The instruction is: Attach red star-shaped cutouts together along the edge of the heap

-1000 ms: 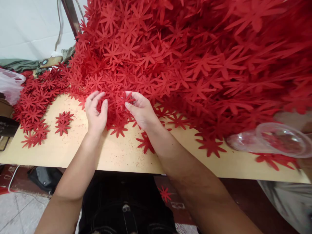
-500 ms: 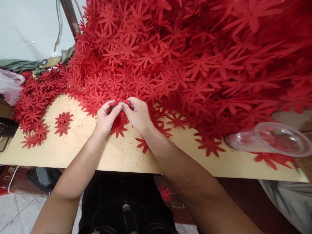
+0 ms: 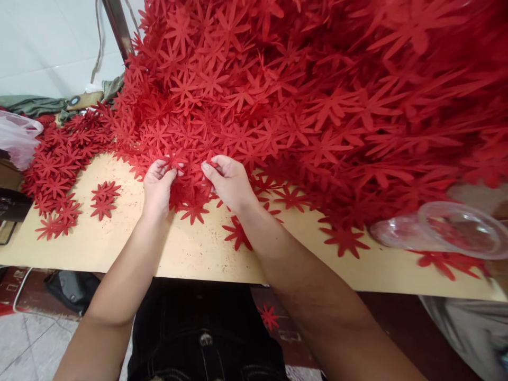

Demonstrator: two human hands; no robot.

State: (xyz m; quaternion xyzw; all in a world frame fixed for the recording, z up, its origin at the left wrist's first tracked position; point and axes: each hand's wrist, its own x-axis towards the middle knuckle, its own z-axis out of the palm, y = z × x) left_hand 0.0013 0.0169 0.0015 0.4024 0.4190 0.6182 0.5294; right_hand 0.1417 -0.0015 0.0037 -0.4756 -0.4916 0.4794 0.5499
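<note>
My left hand (image 3: 157,188) is closed in a pinch on a red flower cutout (image 3: 174,160), whose thin petals spread past the thumb. A short gap to the right, my right hand (image 3: 231,182) has its thumb and forefinger pressed together on a small red piece (image 3: 210,157); whether that is a whole flower cutout cannot be made out against the red behind it. Both hands hover at the near edge of a large heap of red flower cutouts (image 3: 238,100). Below them a loose flower cutout (image 3: 194,210) lies on the table.
The pale tabletop (image 3: 198,254) carries red crumbs. A small stack of cutouts (image 3: 103,201) lies left of my hands, beside a darker pile (image 3: 55,169). A clear plastic container (image 3: 400,233) lies tipped at right. A white plastic bag (image 3: 18,137) hangs far left. One cutout (image 3: 269,316) is below the table edge.
My hands were together at one red flower cutout. They have come apart: the left has moved left with a flower cutout, while the right has shifted slightly right.
</note>
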